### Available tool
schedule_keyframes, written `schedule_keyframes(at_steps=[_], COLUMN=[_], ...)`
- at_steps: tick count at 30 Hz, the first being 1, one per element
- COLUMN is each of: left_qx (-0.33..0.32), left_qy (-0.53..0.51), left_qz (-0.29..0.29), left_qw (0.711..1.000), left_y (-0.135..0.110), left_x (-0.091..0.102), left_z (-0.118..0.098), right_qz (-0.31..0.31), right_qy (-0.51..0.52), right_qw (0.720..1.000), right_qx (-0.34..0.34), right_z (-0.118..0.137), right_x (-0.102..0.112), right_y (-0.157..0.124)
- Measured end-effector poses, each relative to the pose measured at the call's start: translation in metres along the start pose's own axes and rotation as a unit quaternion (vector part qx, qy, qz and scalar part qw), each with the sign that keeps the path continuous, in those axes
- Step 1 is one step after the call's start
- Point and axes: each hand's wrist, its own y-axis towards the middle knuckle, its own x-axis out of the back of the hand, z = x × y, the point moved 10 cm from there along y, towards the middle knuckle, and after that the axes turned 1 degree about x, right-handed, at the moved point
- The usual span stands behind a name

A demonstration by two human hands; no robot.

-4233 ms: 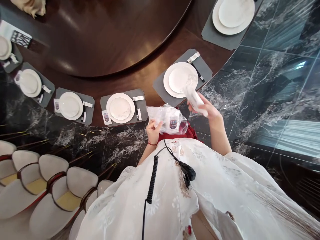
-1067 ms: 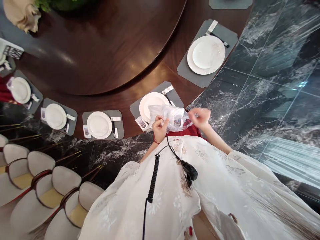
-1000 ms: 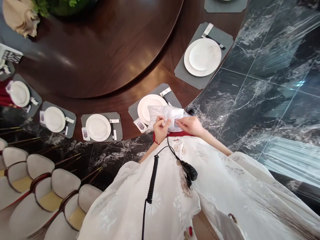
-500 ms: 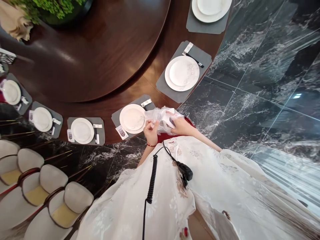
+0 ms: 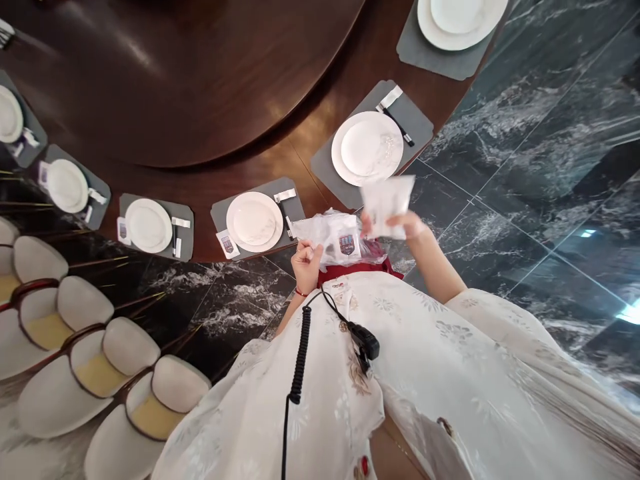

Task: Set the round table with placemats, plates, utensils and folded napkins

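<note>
My left hand (image 5: 306, 265) is closed on the edge of a clear plastic bag (image 5: 324, 233) held in front of my waist. Inside the bag lie white packets, and one (image 5: 349, 245) shows a dark printed label. Just right of the bag, my right hand (image 5: 407, 225) grips a flat white packet (image 5: 387, 199), somewhat smeared by motion. That packet is raised near a place setting whose stacked white plates (image 5: 367, 148) rest on a grey placemat (image 5: 325, 163). Black-and-white chopsticks (image 5: 397, 127) lie beside those plates on a small white rest.
A dark round wooden table (image 5: 295, 157) carries a raised turntable (image 5: 200, 80). Nearer left, another setting has stacked plates (image 5: 255, 222) and a labelled white packet (image 5: 228, 245). Pale chairs (image 5: 85, 293) line the lower left. Dark marble floor (image 5: 525, 200) spreads right.
My right hand has come out of the bag and moved up and right, now holding a white packet. The labelled packet inside the bag has come into view. The camera view has shifted.
</note>
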Motion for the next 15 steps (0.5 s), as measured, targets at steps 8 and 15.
schedule_keyframes(at_steps=[8, 15], left_qx=[-0.014, -0.031], left_qy=[0.035, 0.031], left_qz=[0.159, 0.162], left_qw=[0.987, 0.986], left_y=[-0.027, -0.023], left_x=[-0.046, -0.047], left_z=[-0.009, -0.013], right_qz=[-0.316, -0.256], right_qy=[-0.457, -0.552], right_qw=[0.804, 0.746], right_qx=[-0.211, -0.270], right_z=[-0.119, -0.171], right_x=[0.128, 0.119], right_y=[0.053, 0.038])
